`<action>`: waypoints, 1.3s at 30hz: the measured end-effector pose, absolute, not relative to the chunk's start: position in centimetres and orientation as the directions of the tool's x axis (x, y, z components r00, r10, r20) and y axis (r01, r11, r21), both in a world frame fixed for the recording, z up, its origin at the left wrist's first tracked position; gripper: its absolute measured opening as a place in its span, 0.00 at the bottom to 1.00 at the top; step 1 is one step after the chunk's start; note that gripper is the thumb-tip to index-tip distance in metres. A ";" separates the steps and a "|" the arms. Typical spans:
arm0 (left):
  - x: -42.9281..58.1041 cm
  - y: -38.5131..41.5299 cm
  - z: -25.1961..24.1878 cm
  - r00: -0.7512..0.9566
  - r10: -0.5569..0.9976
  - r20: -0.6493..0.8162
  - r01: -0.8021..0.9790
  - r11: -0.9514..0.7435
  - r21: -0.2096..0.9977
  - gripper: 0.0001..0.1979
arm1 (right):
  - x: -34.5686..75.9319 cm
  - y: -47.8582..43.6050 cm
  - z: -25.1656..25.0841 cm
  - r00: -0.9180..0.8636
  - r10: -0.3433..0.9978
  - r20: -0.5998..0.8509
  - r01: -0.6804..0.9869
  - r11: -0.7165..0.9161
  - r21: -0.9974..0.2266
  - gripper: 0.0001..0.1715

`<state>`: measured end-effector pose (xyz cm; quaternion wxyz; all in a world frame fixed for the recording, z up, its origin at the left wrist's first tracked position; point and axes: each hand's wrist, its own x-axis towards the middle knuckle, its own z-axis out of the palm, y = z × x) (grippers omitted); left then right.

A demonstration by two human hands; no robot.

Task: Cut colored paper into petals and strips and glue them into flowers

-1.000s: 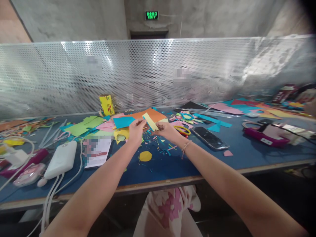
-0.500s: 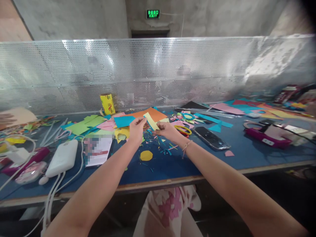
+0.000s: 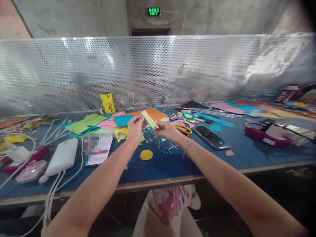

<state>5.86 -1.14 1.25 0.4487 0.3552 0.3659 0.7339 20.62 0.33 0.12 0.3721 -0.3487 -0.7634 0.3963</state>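
Note:
A pale yellow paper strip (image 3: 149,119) is held in the air between my two hands over the middle of the table. My left hand (image 3: 135,126) pinches its left side near the upper end. At the lower right end, my right hand (image 3: 166,129) has its fingers closed on the strip. An orange sheet (image 3: 154,113) lies behind it, and a blue sheet (image 3: 122,120) lies behind my left hand. Below on the table rests a yellow paper disc (image 3: 146,154), with small paper scraps around. Yellow-handled scissors (image 3: 184,129) lie right of my right hand.
A phone (image 3: 211,137) lies to the right, with a purple power strip (image 3: 268,136) farther right. A white power bank (image 3: 62,156) with cables and a printed card (image 3: 99,150) are at left. A perforated metal screen (image 3: 153,72) stands behind.
The strip has turned slightly, and a notched lower end now shows near my right hand. My left hand has shifted slightly left. At far left, another person's hand has left the view.

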 end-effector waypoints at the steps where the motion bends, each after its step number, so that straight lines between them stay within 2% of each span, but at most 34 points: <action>1: 5.8 -1.1 1.3 -0.343 0.919 0.193 -0.394 -0.327 0.859 0.08 | 20.6 0.3 0.1 -0.480 0.829 0.288 0.232 0.436 -0.869 0.14; 15: 5.8 -1.1 1.2 -0.342 0.917 0.207 -0.341 -0.326 0.882 0.08 | 20.6 0.4 0.0 -0.483 0.824 0.297 0.203 0.435 -0.877 0.14; 19: 6.0 -0.9 1.0 -0.369 0.893 0.257 -0.270 -0.367 0.890 0.08 | 20.7 0.7 -0.2 -0.480 0.817 0.320 0.252 0.478 -0.841 0.11; 23: 6.0 -0.9 0.8 -0.373 0.885 0.279 -0.216 -0.375 0.901 0.10 | 21.0 0.0 0.5 -0.529 0.802 0.278 0.219 0.445 -0.868 0.12; 27: 5.7 -1.1 1.0 -0.348 0.898 0.268 -0.206 -0.352 0.913 0.12 | 22.9 -0.4 2.2 -0.629 0.751 0.202 0.304 0.477 -0.824 0.15; 29: 5.6 -1.4 1.2 -0.317 0.922 0.220 -0.216 -0.296 0.930 0.14 | 25.3 0.4 3.2 -0.574 0.799 0.181 0.383 0.457 -0.803 0.15; 31: 5.7 -1.7 1.3 -0.249 0.955 0.162 -0.197 -0.214 0.957 0.14 | 29.1 2.1 3.8 -0.429 0.891 0.149 0.498 0.371 -0.784 0.12; 32: 5.9 -2.0 1.2 -0.202 0.970 0.137 -0.170 -0.173 0.970 0.14 | 31.4 3.2 4.1 -0.316 0.935 0.164 0.589 0.328 -0.738 0.11; 33: 6.2 -2.3 1.2 -0.148 0.982 0.114 -0.134 -0.134 0.982 0.14 | 34.0 4.2 4.2 -0.209 0.960 0.186 0.727 0.279 -0.627 0.09; 35: 6.8 -2.9 0.8 -0.034 0.998 0.059 -0.060 -0.061 0.996 0.14 | 39.7 5.7 4.4 -0.020 0.955 0.295 0.965 0.096 -0.244 0.09; 36: 7.2 -3.2 0.6 0.025 0.999 0.026 -0.020 -0.025 0.999 0.14 | 42.6 6.2 4.4 0.009 0.946 0.324 0.983 0.051 -0.177 0.11; 39: 8.0 -3.7 0.0 0.155 0.985 -0.080 0.118 0.062 0.991 0.12 | 49.7 6.4 4.2 0.053 0.938 0.343 0.997 -0.027 -0.078 0.12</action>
